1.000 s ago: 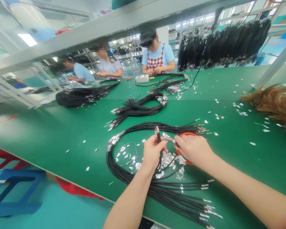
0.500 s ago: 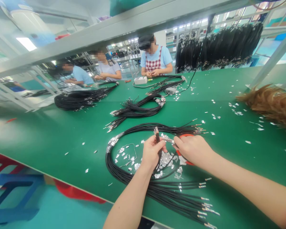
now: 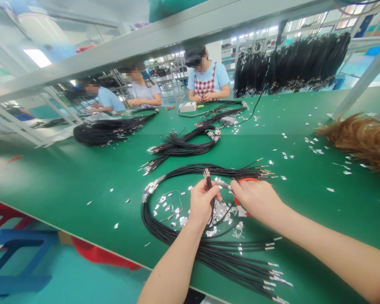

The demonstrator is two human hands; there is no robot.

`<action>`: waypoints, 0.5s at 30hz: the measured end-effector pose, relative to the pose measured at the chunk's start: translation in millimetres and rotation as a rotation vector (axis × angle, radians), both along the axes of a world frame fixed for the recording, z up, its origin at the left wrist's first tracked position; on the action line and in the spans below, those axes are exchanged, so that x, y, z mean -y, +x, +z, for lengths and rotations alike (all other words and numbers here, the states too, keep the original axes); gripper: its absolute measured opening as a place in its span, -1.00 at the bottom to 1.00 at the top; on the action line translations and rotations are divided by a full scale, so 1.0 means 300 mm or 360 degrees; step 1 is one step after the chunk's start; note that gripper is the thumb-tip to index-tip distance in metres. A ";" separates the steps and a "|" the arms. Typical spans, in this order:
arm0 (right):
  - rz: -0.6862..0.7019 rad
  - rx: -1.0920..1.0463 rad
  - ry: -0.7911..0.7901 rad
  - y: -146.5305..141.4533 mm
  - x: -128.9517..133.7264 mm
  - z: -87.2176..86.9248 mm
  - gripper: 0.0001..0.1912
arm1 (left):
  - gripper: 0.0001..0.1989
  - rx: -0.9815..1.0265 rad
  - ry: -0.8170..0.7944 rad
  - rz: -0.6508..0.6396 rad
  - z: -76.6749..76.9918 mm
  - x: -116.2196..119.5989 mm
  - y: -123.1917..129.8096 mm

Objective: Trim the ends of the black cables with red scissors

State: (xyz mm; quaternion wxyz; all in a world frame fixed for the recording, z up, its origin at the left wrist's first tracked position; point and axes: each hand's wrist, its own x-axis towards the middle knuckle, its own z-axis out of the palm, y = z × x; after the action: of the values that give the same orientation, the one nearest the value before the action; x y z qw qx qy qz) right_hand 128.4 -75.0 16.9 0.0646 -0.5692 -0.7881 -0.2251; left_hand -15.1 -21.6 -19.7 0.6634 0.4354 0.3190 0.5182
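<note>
- The left hand [image 3: 201,202] pinches a few black cable ends [image 3: 208,180] between thumb and fingers, their stripped tips pointing up; most of its fingers are hidden behind the thumb and cables.
- The right hand [image 3: 258,200], knuckles uppermost, is closed around red-handled scissors [image 3: 248,180], covering the pivot and much of the handles.
- The scissors' blades point left toward the pinched cables; whether their tips touch one is hard to make out.
- Both forearms reach in from the lower edges, the left rising steeply, the right slanting from the right edge, where it is cut off.
- A taped black cable bundle [image 3: 152,221] curves around the hands on the green tabletop [image 3: 66,177], its near strands passing under the left forearm.
- Silvery foil scraps [image 3: 221,210] lie below the hands, partly covered by them.
- A brown, furry-looking item [image 3: 361,139] is cropped at the right edge and too blurred to identify.
</note>
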 end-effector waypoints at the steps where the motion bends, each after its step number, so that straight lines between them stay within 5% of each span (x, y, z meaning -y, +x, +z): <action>1: 0.0017 -0.0009 0.0010 0.004 -0.004 -0.006 -0.84 | -0.89 0.0002 -0.0011 -0.0013 -0.002 -0.002 0.000; 4: 0.0029 -0.0196 0.0053 0.029 -0.019 -0.036 -0.86 | -0.90 0.0009 -0.0059 -0.0058 -0.007 -0.010 0.000; 7: -0.0037 -0.0820 0.0064 0.064 -0.030 -0.049 -0.86 | -0.87 -0.0022 -0.0040 -0.0025 -0.006 -0.016 0.002; 11: 0.0015 -0.1969 0.0022 0.078 -0.036 0.003 -0.77 | -0.81 -0.0045 -0.0058 -0.0103 -0.001 -0.006 0.011; 15: 0.0207 -0.2513 -0.0113 0.029 -0.060 0.064 -0.73 | -0.75 -0.0119 -0.0005 -0.0201 0.003 0.018 0.023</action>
State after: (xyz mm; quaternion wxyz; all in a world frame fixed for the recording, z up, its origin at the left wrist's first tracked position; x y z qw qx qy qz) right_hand 137.0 -57.0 36.0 0.5995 -0.5152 -0.5475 0.2747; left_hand -8.1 -27.1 -18.9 0.6830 0.4729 0.3162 0.4581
